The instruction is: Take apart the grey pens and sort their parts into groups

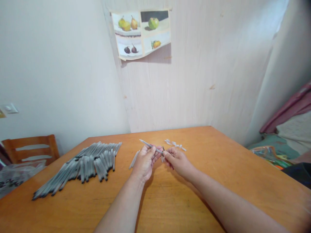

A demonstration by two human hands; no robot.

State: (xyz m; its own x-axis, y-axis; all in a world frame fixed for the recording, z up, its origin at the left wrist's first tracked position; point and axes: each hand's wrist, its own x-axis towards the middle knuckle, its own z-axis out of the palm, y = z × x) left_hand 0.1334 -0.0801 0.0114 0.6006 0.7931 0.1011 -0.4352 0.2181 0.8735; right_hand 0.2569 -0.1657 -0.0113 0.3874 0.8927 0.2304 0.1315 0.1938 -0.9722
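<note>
Holding a slim grey pen (pixel 148 144) b/w both hands, the person has it slanted over the middle of the table, one end pointing away and to the left. L hand (pixel 143 160) grips the barrel, thumb pressed on top, fingers curled beneath. R hand (pixel 177 160) has thumb & fingers pinched round the pen's near end — smth small & dark pokes up there, too tiny to make out from here.

Just beside L hand, partly behind it, lie a few pale tubes (pixel 134 159). Past R hand: a loose row of small clear pcs (pixel 175 144), flat on the wood. Further left, well apart from the hands, a big heap of pens (pixel 82 163), grey bodies w/ dark ends, mostly lying side by side.

All that's on an orange-brown wooden table (pixel 167 207). Off its left edge, a wooden chair (pixel 29 140) & a clear plastic bag (pixel 19 174); off the right, a pinkish cloth (pixel 286 110). On the wall behind — a fruit poster (pixel 143 34), bottom edge curling up on the right.
</note>
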